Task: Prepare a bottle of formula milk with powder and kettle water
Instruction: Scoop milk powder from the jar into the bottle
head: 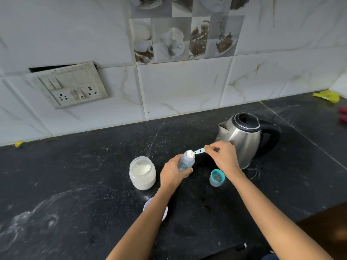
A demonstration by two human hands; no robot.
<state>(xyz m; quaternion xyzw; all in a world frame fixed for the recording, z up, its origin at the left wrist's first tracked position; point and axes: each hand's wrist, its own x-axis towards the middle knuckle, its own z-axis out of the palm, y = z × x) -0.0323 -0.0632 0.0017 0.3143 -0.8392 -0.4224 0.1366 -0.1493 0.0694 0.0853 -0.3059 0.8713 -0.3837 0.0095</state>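
We have our left hand [173, 170] wrapped round the baby bottle [185, 160], thumb across the front. The bottle is roughly upright and its mouth is uncapped. Can't tell if the base touches the counter [84, 184].

Our right hand [223, 156] pinches the handle end of the teal scoop [199, 151]. The scoop bowl sits right at the bottle mouth, heaped with white powder [190, 153]. The hands are apart, each clamped on its own item and bridged only by the scoop.

- Just beside the left hand, on its outer side: the open powder jar [142, 173], partly full.
- Under the left forearm: a white lid [147, 205], half hidden.
- Just below the right wrist: the teal teat cap [217, 177], standing on the counter.
- Directly behind the right hand: the steel kettle [246, 137], lid closed, black handle pointing away from both hands.
- Well beyond the left hand, on the tiled wall: a switch plate [71, 87].
- Far off past the kettle: a yellow cloth [327, 96] at the wall.
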